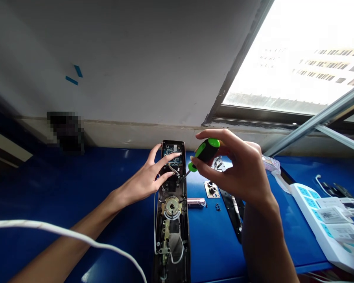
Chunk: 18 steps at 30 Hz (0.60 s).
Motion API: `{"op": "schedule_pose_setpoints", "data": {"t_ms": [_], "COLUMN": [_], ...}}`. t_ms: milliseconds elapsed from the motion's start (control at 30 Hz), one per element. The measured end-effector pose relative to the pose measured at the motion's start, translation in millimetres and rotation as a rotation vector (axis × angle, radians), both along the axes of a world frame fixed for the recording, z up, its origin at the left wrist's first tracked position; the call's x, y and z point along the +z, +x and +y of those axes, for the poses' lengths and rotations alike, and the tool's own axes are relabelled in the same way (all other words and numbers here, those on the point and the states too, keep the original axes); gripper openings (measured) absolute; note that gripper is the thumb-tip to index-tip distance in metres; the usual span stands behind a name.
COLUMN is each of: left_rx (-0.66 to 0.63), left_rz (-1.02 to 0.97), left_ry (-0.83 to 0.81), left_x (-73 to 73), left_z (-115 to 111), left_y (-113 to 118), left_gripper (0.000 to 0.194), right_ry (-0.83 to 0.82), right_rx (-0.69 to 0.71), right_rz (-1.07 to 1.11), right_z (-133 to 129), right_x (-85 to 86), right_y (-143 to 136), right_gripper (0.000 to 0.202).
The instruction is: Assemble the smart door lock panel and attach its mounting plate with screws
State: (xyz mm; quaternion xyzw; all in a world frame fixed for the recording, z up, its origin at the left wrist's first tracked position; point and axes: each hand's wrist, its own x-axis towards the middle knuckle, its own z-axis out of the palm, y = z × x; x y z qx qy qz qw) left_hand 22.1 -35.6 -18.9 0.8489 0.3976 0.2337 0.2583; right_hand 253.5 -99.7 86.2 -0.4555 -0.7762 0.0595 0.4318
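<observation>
A long dark device housing (184,232) lies open on the blue table, with a circuit board (172,150) at its far end, a round metal part (172,207) at mid-length and white wires along it. My left hand (147,177) rests on the far part of the housing, its fingers spread over the board and the housing's edge. In my right hand (238,169) is a green and black screwdriver (206,152), pinched between thumb and fingers. Its shaft slants down left, with the tip inside the housing just below the board. What the tip touches is too small to tell.
Right of the housing lie a small board (212,189), tiny screws (218,206), a pinkish wrapped item (196,203) and a dark panel (231,212). A white power strip (315,224) with plugs stands farther right. A white cable (61,232) crosses the lower left.
</observation>
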Motion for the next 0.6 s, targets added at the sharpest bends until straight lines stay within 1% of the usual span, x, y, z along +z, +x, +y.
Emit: {"op": "schedule_pose_setpoints", "data": {"t_ms": [233, 433, 600], "left_rx": [-0.002, 0.011, -0.008], "left_rz": [-0.007, -0.007, 0.002], "left_ry": [-0.043, -0.031, -0.002], "left_x": [3.3, 0.9, 2.7], "left_z": [-2.5, 0.5, 2.9], "left_y": [1.2, 0.6, -0.1], "left_gripper": [0.044, 0.045, 0.044], "right_ry": [-0.009, -0.001, 0.011], "right_rx": [-0.012, -0.015, -0.007], "right_rz": [-0.012, -0.055, -0.083], "right_z": [-1.0, -2.3, -6.8], "right_x": [-1.5, -2.4, -1.1], "right_y": [-5.7, -8.2, -8.6], "right_gripper": [0.039, 0.038, 0.039]}}
